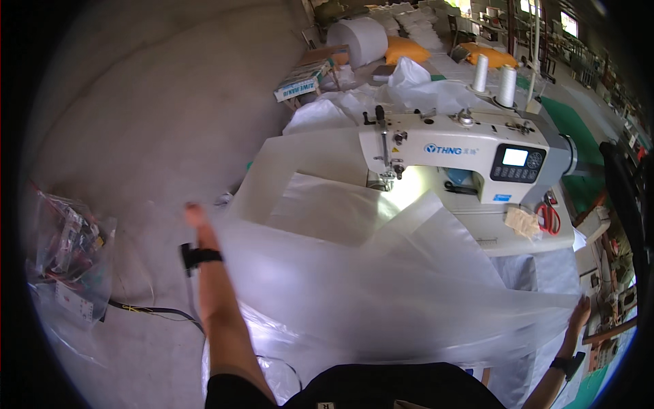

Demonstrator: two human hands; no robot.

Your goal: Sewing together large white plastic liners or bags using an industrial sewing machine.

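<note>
A large translucent white plastic sheet (pixel 327 286) spreads across the sewing table and hangs over its near edge. Part of it lies under the head of a white sewing machine (pixel 443 143), whose lamp lights the needle area. At the far right, my right hand (pixel 581 313) is closed on the sheet's corner, which is drawn out toward it. My left hand (pixel 195 215) is stretched forward beside the sheet's left edge. Motion smears its fingers, so whether it grips the edge does not show. Each wrist wears a black strap.
Red-handled scissors (pixel 548 219) and a tan wad (pixel 522 221) lie by the machine's base. Two white thread cones (pixel 506 85) stand behind it. A clear bag of odds and ends (pixel 71 245) is at left, near a black cable (pixel 157 311). A big white roll (pixel 357 41) stands farther back.
</note>
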